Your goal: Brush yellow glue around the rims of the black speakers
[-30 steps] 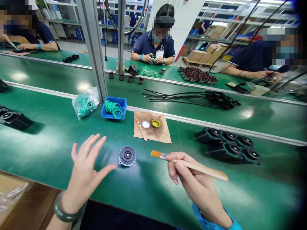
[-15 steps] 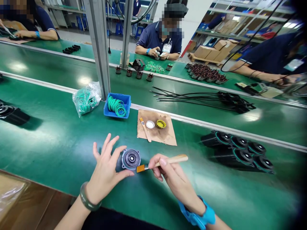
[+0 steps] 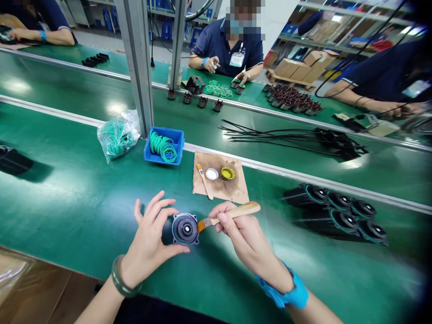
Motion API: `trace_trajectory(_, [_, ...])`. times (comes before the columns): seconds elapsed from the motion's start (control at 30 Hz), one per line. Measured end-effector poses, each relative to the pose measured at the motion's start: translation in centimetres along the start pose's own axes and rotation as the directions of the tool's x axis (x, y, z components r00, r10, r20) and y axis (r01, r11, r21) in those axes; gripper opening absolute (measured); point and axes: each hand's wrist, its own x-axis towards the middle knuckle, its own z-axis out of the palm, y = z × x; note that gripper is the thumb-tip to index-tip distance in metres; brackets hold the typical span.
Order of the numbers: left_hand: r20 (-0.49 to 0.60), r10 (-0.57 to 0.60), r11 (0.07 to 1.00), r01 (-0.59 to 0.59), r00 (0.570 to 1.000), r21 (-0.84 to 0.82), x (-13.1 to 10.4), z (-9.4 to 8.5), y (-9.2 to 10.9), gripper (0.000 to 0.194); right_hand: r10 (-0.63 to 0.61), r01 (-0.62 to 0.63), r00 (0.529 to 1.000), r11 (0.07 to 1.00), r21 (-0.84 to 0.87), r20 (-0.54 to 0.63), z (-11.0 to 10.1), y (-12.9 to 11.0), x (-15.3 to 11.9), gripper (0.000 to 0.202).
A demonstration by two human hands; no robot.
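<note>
A round black motor housing (image 3: 185,229) with a ringed face is gripped at its left side between the thumb and fingers of my left hand (image 3: 151,234). My right hand (image 3: 241,229) pinches a wooden-handled brush (image 3: 241,211), whose orange bristles touch the right edge of the housing's rim. Beyond them lies a stained cardboard piece (image 3: 236,191), bearing a second brush (image 3: 204,182), a white round lid (image 3: 212,174) and a yellow-rimmed cup (image 3: 227,173).
A blue bin (image 3: 164,146) of green rings stands beside a plastic bag (image 3: 119,135) of rings. Several black housings (image 3: 337,211) lie at the right, another (image 3: 15,160) at far left. A metal post (image 3: 135,67) rises behind. People work across the bench.
The brush has moved from the lower right of the housing's rim up to its right side. Across the bench, a person's hands have moved apart, and one is now at small parts.
</note>
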Motion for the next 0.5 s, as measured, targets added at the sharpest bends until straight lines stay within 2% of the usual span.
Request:
trace_trajectory(0.1, [-0.023, 0.031, 0.999, -0.031, 0.999, -0.006, -0.2, 0.1, 0.4, 0.063, -0.112, 0.110, 0.994, 0.991, -0.078, -0.013, -0.6, -0.2, 0.5, 0.034])
trace_trajectory(0.3, [-0.036, 0.029, 0.999, -0.030, 0.999, -0.016, -0.3, 0.3, 2.1, 0.059, -0.323, 0.331, 0.942, 0.937, -0.108, 0.087, -1.6, -0.6, 0.9, 0.022])
trace_trajectory(0.4, [-0.078, 0.029, 0.998, -0.033, 0.997, -0.057, -0.1, 0.5, 3.1, 0.059, -0.338, 0.346, 0.934, 0.936, -0.059, 0.112, -2.0, -0.8, 0.6, 0.014])
trace_trajectory(0.5, [-0.124, 0.047, 0.996, -0.055, 0.991, -0.065, 0.1, 0.8, 4.0, 0.056, -0.278, 0.282, 0.948, 0.959, -0.006, 0.154, -2.3, -1.3, 0.1, 0.013])
